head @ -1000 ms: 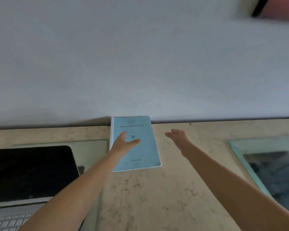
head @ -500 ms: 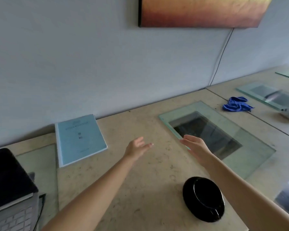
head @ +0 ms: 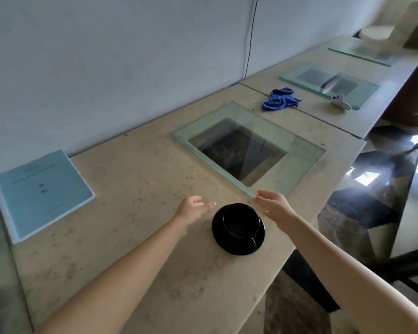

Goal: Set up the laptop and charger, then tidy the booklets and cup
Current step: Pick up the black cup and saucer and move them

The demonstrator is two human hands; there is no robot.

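Both hands have swung away from the blue booklet and now flank the black cup, which half a second ago sat lower right of them. The left hand [head: 194, 209] is spread open and empty, fingertips just beside the cup's [head: 241, 222] left rim without clearly touching it. The right hand [head: 274, 206] is likewise open and empty, palm turned inward, close to the cup's right side. The cup stands upright on its black saucer [head: 234, 247], handle toward the person, near the front edge of the stone counter [head: 143, 237]. Just beyond it lies a glass panel [head: 297, 150] set over a dark opening. The light-blue booklet [head: 40, 191] lies flat well to the left, against the wall. A crumpled blue cloth [head: 279, 100] rests farther along the counter.

The step in hand appears to be tidying the cup. The next move likely calls for closing both hands on the saucer's rim and lifting level, so the cup does not slide.
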